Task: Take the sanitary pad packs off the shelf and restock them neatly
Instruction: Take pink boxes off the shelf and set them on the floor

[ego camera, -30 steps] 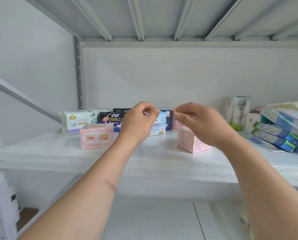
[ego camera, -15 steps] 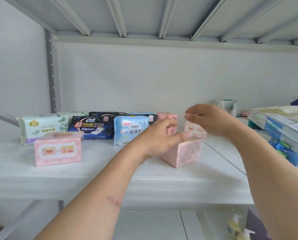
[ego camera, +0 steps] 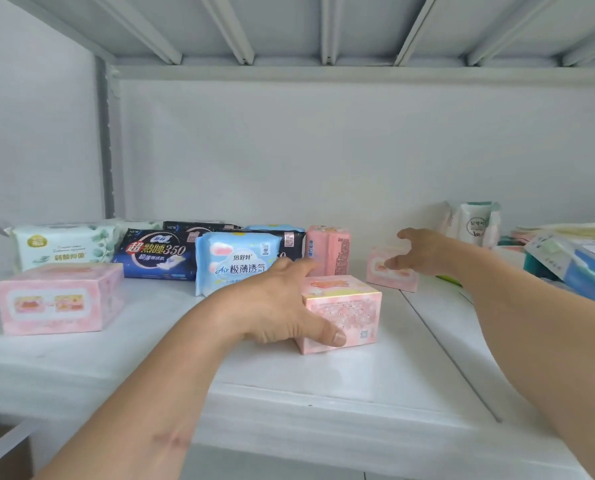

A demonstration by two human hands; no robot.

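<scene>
Several sanitary pad packs stand on the white shelf. My left hand grips a pink box near the middle, thumb on its front face and fingers over its back. My right hand reaches with spread fingers over a small pink pack further back; its thumb is at the pack's front. Along the back stand a white-green pack, a dark navy pack, a light blue pack and an upright pink pack. Another pink box sits at front left.
White pouches stand at the back right. A pile of blue and green boxes fills the right end of the shelf. The upper shelf's ribbed underside hangs overhead. A steel upright marks the left corner.
My left hand has dropped onto the middle pink box and taken hold of it. My right hand has moved right and back to the small pink pack. The view has shifted closer.
</scene>
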